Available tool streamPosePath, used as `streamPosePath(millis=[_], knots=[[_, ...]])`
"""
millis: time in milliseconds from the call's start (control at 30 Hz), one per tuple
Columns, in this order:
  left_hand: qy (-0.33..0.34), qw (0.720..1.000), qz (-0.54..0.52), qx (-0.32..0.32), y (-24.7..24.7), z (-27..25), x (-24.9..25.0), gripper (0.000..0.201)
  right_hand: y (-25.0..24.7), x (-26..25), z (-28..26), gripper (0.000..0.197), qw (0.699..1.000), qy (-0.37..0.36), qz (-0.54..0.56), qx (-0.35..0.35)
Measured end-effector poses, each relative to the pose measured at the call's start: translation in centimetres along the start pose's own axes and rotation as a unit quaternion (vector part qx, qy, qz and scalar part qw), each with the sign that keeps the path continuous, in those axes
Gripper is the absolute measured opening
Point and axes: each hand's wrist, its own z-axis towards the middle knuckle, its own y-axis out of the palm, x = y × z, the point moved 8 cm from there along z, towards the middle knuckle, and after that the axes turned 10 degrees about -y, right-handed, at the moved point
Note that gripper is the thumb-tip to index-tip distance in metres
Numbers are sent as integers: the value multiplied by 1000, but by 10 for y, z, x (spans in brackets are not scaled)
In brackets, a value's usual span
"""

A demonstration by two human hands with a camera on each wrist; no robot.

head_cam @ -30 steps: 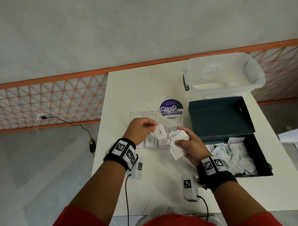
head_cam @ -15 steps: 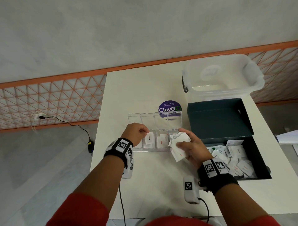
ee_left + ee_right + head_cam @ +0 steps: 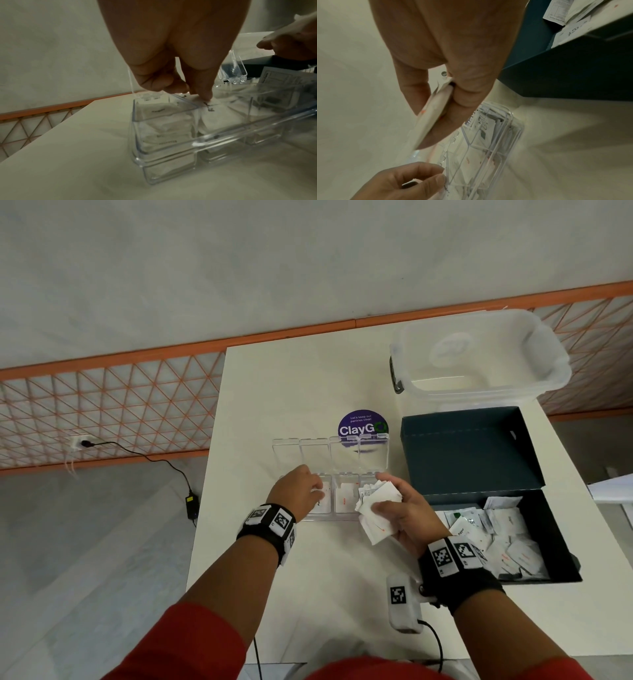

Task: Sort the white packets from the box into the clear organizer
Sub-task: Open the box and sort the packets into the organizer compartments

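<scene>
my left hand (image 3: 299,489) pinches a packet (image 3: 221,119) into the organizer (image 3: 223,136); my right hand (image 3: 407,518) clutches the stack (image 3: 378,508) close, ready.

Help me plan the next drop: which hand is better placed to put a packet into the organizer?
Left. The left hand sits over the clear organizer, pinching a packet in a compartment; the right hand grips the spare stack.

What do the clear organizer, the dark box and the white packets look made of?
Clear compartmented organizer: rigid glossy plastic, transparent walls with bright glints.
Dark teal lidded box: probably matte cardboard, flat folded panels, no shine.
Small white packets: likely paper, matte, creased, printed.
</scene>
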Motion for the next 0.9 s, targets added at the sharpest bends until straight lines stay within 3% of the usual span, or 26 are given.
streamPosePath(millis=[200,400,500,600,700,900], knots=[[3,1000,14,-11,4,1,4,25,9,3,1,53,1000,2,-2,-9],[47,990,131,-5,15,0,11,29,4,5,-4,53,1000,9,-2,9],[51,989,139,7,17,2,10,29,4,4,-5,53,1000,12,1,12],[54,994,94,26,11,2,8,28,6,2,-4,53,1000,11,7,10],[55,996,-20,65,-6,-3,4,26,9,1,-4,52,1000,11,16,6],[27,972,-191,131,-45,-18,-4,11,15,4,-3,54,999,33,23,0]])
